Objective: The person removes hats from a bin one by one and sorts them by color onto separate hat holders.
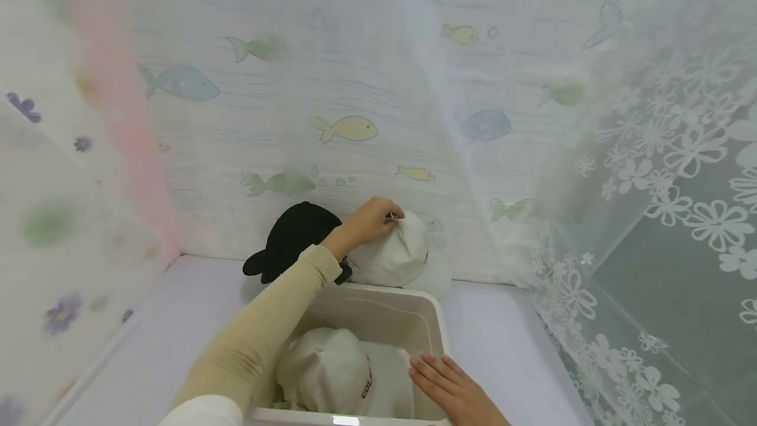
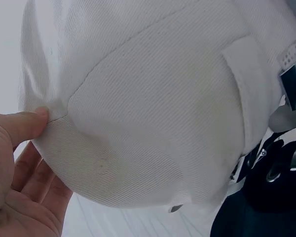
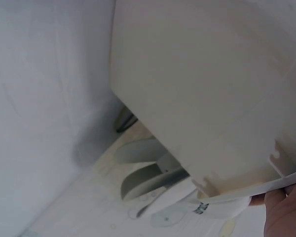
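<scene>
A white cap (image 1: 387, 256) of finely ribbed cloth, with dark lettering on its front, sits crown up near the middle of the frame, its top pinched by the left hand (image 1: 368, 221). Just below it, at lower middle, stands a pale beige open-topped bin (image 1: 378, 315), touched along its right side by the right hand (image 1: 454, 388); inside, a second white cap (image 1: 325, 373) lies crown up, brim toward the right.
</scene>
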Tool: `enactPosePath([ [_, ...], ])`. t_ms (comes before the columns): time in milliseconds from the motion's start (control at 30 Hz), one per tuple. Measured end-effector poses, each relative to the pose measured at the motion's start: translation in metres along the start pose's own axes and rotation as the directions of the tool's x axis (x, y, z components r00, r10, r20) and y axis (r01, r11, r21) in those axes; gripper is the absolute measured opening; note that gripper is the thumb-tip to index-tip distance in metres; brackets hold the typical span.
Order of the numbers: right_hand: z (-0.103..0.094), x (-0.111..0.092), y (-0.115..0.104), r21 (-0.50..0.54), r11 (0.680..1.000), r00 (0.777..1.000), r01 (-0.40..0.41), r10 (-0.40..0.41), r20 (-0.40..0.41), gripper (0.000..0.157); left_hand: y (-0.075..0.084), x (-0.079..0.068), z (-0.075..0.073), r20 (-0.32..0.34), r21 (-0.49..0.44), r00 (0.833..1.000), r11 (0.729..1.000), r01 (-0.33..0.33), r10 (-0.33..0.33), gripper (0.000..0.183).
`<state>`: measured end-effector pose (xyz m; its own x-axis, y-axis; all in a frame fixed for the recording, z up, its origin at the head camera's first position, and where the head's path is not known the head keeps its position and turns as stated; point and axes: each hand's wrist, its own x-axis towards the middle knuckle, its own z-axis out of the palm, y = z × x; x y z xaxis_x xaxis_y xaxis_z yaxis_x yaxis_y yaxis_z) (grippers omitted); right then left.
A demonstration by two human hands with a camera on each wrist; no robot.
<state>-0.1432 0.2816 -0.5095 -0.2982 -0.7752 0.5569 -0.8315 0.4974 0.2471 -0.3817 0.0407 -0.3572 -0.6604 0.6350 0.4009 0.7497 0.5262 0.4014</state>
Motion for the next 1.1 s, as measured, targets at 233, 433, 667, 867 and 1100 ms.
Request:
enactPosePath([
  [233, -0.001, -0.001, -0.001, -0.012, 1.0, 1.0, 0.0, 0.0, 0.003, 0.079, -0.003, -0.004, 0.006, 0.027, 0.0, 1.0, 1.0, -0.003, 0.003, 0.028],
  [433, -0.002, 0.0, -0.002, -0.029, 1.0, 1.0, -0.002, 0.002, -0.006, 0.077, -0.002, -0.008, 0.006, 0.036, 0.036, 0.999, 0.999, -0.035, 0.033, 0.034],
  [667, 0.001, 0.001, 0.0, -0.034, 0.999, 1.0, 0.003, -0.003, -0.006, 0.077, 0.0, -0.01, 0.001, 0.035, 0.064, 0.998, 0.996, -0.056, 0.054, 0.036],
  [867, 0.002, 0.001, 0.001, -0.043, 0.999, 1.0, 0.002, -0.002, -0.002, 0.078, 0.003, -0.012, -0.005, 0.01, 0.042, 0.998, 0.997, -0.059, 0.059, 0.034],
  [1100, 0.0, 0.002, -0.002, -0.051, 0.999, 1.0, 0.0, -0.001, -0.011, 0.079, 0.004, -0.021, -0.016, -0.048, -0.024, 0.997, 0.998, -0.055, 0.054, 0.032],
])
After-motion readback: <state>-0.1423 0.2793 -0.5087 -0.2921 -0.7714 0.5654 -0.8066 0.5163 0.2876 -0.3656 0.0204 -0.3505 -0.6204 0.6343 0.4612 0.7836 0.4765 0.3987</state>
